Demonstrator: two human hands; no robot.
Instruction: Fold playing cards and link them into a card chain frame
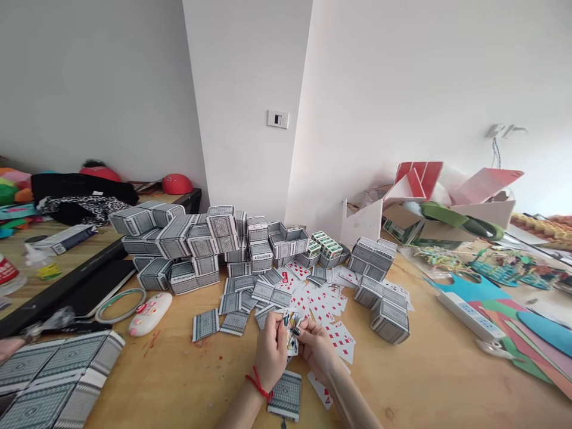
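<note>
My left hand (271, 351), with a red cord round the wrist, and my right hand (316, 347) meet low in the middle over the wooden table (438, 381). Both pinch one playing card (292, 333), a face card, held between the fingertips. Just beyond them lies a spread of loose red-pip cards (319, 304) face up and several folded grey-backed cards (243, 298). A folded grey-backed piece (286, 394) lies under my wrists.
Many boxes folded from grey-backed cards (196, 244) are stacked at the back, more at the right (384, 310) and front left (53, 375). A white mouse (149, 313), a tape ring (120, 304), a power strip (469, 313) and coloured paper (527, 328) lie around. An open cardboard box (429, 202) stands behind.
</note>
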